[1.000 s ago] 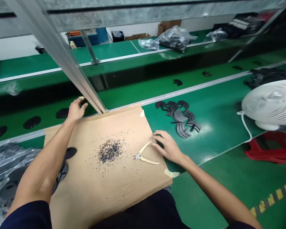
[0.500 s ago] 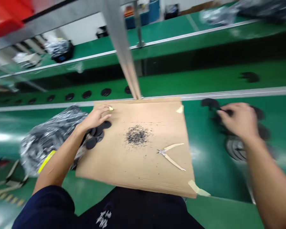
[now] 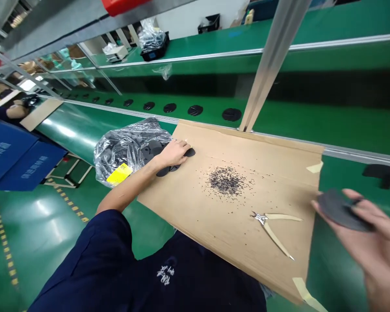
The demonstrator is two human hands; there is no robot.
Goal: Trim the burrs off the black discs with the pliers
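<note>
In my right hand (image 3: 373, 229), slightly blurred, a thin black plastic disc (image 3: 339, 210) is gripped between thumb and fingers, past the cardboard's right edge. My left hand (image 3: 174, 153) has its fingers curled over a black disc (image 3: 190, 152) at the cardboard's left edge, on a pile of similar discs (image 3: 164, 171). That pile spills from a clear plastic bag (image 3: 120, 145) with a yellow label. Diagonal cutters (image 3: 263, 219) with cream handles lie spread on the cardboard sheet (image 3: 195, 216), beside a scatter of small black scraps (image 3: 226, 182).
Several black discs (image 3: 195, 110) form a row on the green belt behind the metal rail. A metal post (image 3: 269, 65) rises at the cardboard's back edge. Black pieces (image 3: 383, 173) lie at the right. Blue boxes (image 3: 16, 151) stand at left, near another person's arm (image 3: 16, 110).
The view has swung left. My right hand has left the pieces at the right and carries a black disc toward the cardboard. My left hand's fingers have curled in over the discs.
</note>
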